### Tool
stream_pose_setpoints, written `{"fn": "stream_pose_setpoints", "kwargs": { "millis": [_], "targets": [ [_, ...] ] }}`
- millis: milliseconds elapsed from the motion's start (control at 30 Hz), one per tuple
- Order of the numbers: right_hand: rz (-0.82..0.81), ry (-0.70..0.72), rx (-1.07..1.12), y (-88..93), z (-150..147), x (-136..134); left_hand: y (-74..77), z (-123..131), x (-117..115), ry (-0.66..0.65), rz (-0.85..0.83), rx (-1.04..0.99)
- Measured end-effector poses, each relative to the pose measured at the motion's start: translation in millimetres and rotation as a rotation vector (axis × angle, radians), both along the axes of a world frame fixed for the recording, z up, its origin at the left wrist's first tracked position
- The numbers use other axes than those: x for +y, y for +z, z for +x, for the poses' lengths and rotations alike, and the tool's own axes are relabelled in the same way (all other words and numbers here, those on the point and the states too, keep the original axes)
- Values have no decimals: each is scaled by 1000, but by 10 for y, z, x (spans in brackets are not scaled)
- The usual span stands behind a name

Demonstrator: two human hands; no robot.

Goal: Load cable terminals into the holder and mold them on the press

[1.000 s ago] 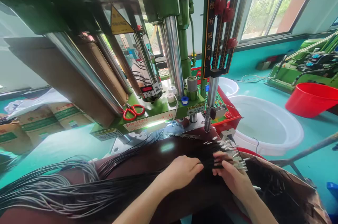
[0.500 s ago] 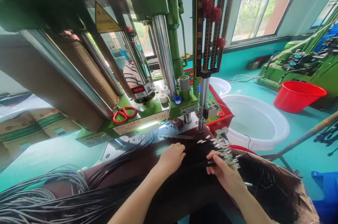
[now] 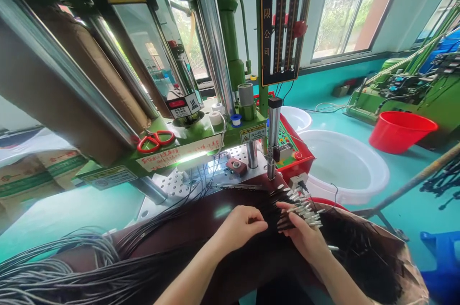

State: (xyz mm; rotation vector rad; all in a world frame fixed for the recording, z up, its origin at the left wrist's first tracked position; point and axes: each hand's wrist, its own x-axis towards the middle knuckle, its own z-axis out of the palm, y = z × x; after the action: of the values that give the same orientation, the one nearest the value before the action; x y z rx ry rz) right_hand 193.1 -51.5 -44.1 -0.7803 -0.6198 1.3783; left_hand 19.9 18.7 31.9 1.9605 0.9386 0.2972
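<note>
My right hand [image 3: 305, 235] is closed around a bunch of thin black cables with shiny metal connector ends [image 3: 305, 209]. Thumb and fingers pinch them just below those ends, which fan out to the upper right. To its left, my left hand [image 3: 241, 228] hovers over the dark table with its fingers curled toward the thumb. Whatever those fingers hold, if anything, is hidden. Long black cables [image 3: 143, 269] run across the table's left side from a coiled grey bundle [image 3: 39, 271].
A green press [image 3: 196, 139] stands ahead, with red-handled scissors [image 3: 156, 141] on its ledge and a perforated metal plate [image 3: 168, 185] below. A slotted metal bar [image 3: 239, 187] lies at the table's back edge. White tubs [image 3: 381, 175] and a red bucket [image 3: 402, 130] stand right.
My left hand has moved slightly right and down, toward the right hand, its fingers more curled. The right hand keeps its grip. The viewpoint has shifted, showing more of the perforated plate.
</note>
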Motion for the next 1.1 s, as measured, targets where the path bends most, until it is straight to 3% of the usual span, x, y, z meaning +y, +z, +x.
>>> {"fn": "stream_pose_setpoints", "kwargs": {
  "millis": [233, 400, 467, 567, 700, 767, 867, 1000, 1100],
  "targets": [
    [-49, 5, 17, 15, 1, 19, 70, 101, -104, 76, 252, -33],
    [-19, 27, 12, -6, 12, -13, 4, 219, -136, 23, 402, 82],
    [-2, 41, -45, 5, 36, -22, -40, 204, -170, -48, 287, 88],
    [63, 118, -179, 82, 63, -18, -74, 130, -276, -112, -141, 35],
    [230, 381, -339, 295, -19, 2, -70, 76, -461, -146, -674, -161],
    [256, 520, -380, 405, -94, 23, -89, 91, -536, -108, -764, -355],
    [209, 680, -403, 553, -151, 112, -174, 127, -605, 56, -759, -556],
    [254, 661, -329, 806, -112, 354, -302, 127, -622, 186, -792, -644],
    [311, 682, -725, 1005, -150, 506, -361, 112, -604, 187, -843, -696]
  ]
}}
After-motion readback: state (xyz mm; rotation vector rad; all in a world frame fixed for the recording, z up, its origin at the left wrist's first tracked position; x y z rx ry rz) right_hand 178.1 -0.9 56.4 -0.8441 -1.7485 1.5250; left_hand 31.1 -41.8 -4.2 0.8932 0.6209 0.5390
